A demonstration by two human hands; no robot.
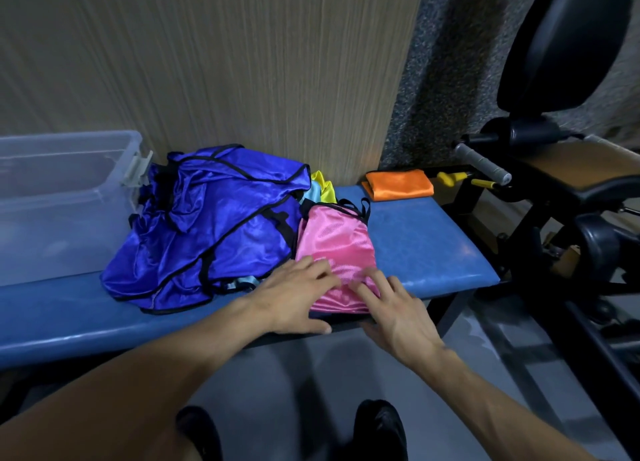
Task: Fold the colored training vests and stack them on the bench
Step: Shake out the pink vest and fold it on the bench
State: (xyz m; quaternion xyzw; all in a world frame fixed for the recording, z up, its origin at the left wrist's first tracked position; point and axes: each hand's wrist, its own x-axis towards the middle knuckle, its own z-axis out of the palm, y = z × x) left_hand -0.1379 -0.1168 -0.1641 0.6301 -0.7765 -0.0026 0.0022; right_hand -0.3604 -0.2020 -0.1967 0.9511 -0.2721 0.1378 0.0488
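Pink vest (335,249) is lying on the blue bench (426,249), at its front edge, touching the heap of blue vests (214,228) on its left. I am seeing both hands pressing flat on its near end: the left hand (294,298) is lying open with fingers straight on the fabric, and the right hand (394,308) is spreading relaxed fingers beside it, neither gripping. A folded orange vest (398,184) is sitting well apart at the bench's far right corner.

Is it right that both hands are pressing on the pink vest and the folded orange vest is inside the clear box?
Not quite. In the head view the orange vest lies on the bench, not in the box. Both hands, left and right, do press the pink vest.
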